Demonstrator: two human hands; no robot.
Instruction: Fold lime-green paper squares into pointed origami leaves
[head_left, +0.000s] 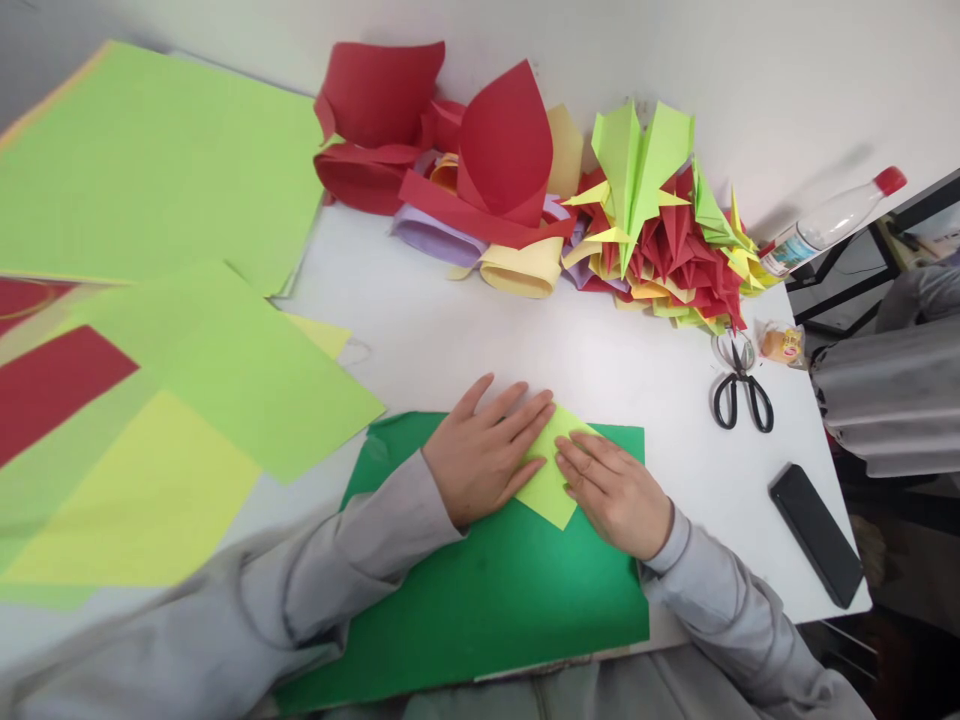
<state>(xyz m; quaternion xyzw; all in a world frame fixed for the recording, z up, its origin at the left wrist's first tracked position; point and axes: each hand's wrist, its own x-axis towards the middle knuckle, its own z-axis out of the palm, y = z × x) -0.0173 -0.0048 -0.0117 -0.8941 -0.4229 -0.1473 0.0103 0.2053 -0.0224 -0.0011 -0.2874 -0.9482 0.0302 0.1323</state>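
A small folded piece of yellow-green paper [553, 490] lies on a dark green sheet [510, 600] in front of me. My left hand [484, 450] rests flat with its fingers spread, the fingertips touching the paper's left and upper side. From the right, my right hand [619, 490] presses the paper with its fingers stretched out and lying side by side. Part of the paper is hidden under both hands.
Large light green sheets [172, 170] and a yellow sheet [150, 500] spread over the left. Rolled red paper [502, 150] and a pile of folded paper shapes [682, 240] stand at the back. Scissors [741, 390], a black phone [816, 535] and a bottle [832, 220] are on the right.
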